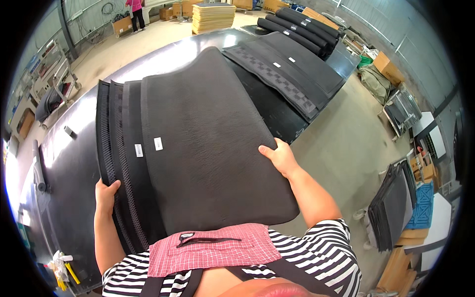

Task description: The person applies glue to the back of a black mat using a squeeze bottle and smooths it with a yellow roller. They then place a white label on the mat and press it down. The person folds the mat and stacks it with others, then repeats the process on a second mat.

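A large black rubber mat (208, 133) with a wrinkled surface spreads in front of me, its near edge by my apron (213, 247). It overlaps several other black mats (121, 148) whose left edges fan out, two of them with a textured border. My left hand (105, 197) is closed on the outer left edge of this fanned stack, thumb on top. At the right edge of the top mat, my right hand (281, 157) grips with its thumb above and its fingers hidden beneath. Small white labels (158, 144) lie on the mats.
The shiny black table (69, 198) bears more flat mats (316, 72) and rolled black mats (302, 32) at the far right. A dark tube (38, 168) lies at left. Stacked sheets (393, 208) stand right, beyond the floor. A person in pink (135, 12) stands far back.
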A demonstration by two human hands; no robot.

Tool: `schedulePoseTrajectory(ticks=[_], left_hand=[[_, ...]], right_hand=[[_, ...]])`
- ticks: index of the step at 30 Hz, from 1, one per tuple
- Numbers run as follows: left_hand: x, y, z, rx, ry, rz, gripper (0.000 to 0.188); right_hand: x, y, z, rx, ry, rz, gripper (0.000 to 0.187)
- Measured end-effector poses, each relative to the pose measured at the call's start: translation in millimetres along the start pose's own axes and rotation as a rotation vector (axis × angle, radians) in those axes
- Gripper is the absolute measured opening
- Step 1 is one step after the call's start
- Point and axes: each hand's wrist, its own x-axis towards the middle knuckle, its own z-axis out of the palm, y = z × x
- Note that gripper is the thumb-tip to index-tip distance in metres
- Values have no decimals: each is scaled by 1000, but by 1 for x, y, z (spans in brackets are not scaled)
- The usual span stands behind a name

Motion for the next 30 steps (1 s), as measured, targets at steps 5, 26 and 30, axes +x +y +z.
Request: schedulePoseTrajectory(ticks=[5, 26, 30], left_hand=[[-48, 49, 95, -103, 65, 71, 37], [163, 118, 728, -160, -158, -269, 76], [100, 66, 729, 99, -327, 41, 69]], right_hand=[[19, -8, -92, -100, 73, -154, 68], [217, -160, -308, -335, -124, -941, 40], [137, 68, -305, -320, -459, -557, 41]])
